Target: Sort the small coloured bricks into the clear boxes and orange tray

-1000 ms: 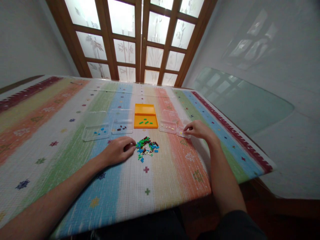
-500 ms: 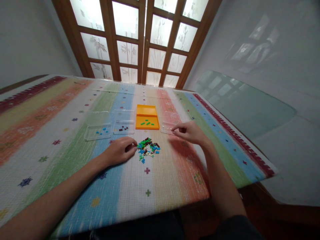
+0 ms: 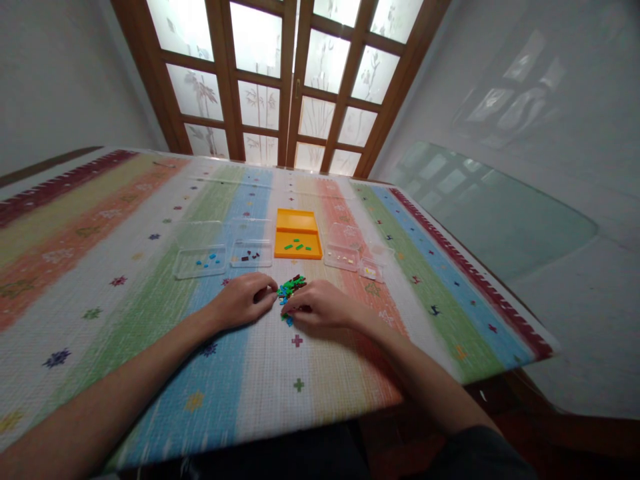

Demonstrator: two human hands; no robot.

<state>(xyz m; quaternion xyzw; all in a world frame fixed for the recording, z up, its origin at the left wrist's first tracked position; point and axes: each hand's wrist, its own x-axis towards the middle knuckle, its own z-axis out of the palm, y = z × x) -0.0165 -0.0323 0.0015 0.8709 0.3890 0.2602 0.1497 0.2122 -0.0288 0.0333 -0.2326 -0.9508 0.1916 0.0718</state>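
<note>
Viewing remotely, I find the brick pile (image 3: 291, 287) between two hands. The left hand (image 3: 246, 299), loosely curled, sits at its left edge — perhaps steadying it; the right hand (image 3: 320, 303), fingertips drawn together, hides its near right part. Whether either grips a brick I cannot tell. Far side: an orange box (image 3: 283, 254) and clear boxes (image 3: 251, 265), presumably rowed for easy reach; their lids (image 3: 200, 231) barely show.

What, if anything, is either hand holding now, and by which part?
I cannot tell: the right hand is at the pile of small pieces and the left hand at its left edge, but any hold is hidden or too small to see.
</note>
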